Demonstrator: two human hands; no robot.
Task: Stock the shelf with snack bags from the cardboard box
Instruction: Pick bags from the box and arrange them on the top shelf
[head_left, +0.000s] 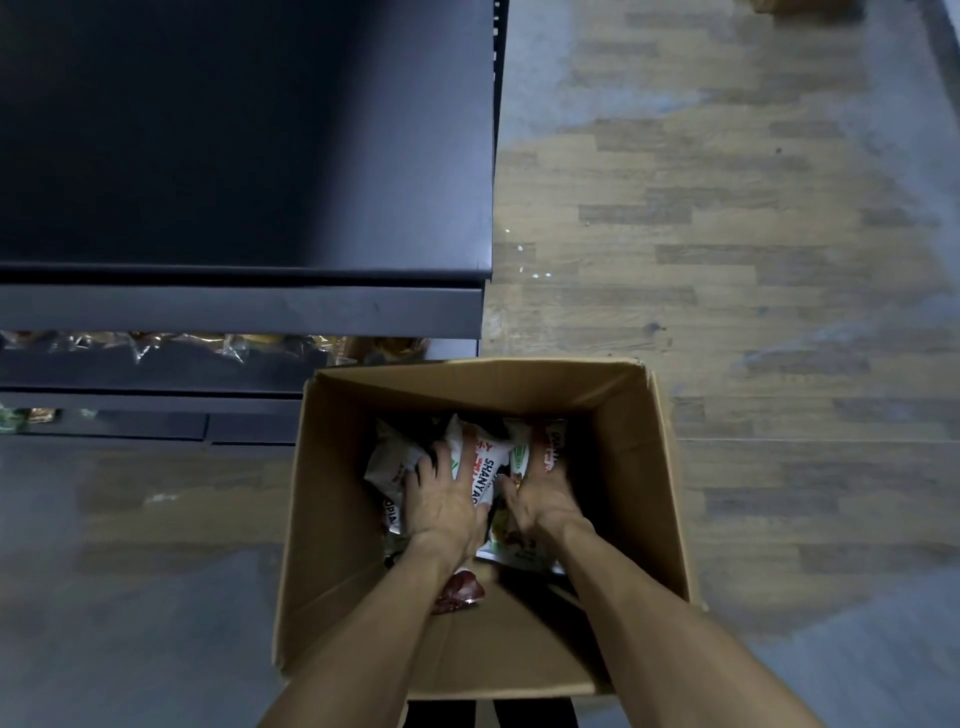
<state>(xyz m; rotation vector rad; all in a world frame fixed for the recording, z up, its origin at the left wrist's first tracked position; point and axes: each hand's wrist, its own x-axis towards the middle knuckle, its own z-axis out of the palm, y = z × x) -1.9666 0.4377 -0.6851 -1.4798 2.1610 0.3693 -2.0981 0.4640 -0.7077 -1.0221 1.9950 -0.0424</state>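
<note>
Matt cardboard box (639, 467), glossy plastic snack bags (485, 462), wood-look floor (727, 234).

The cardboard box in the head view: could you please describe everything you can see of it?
The cardboard box is plain brown corrugated card, open-topped, standing upright on the wood-look floor just in front of the dark shelf. White printed snack bags lie jumbled at its bottom. The left hand and right hand reach inside, resting on the bags.

White snack bags (485, 467) (crumpled) fill open cardboard box (644, 467).
</note>
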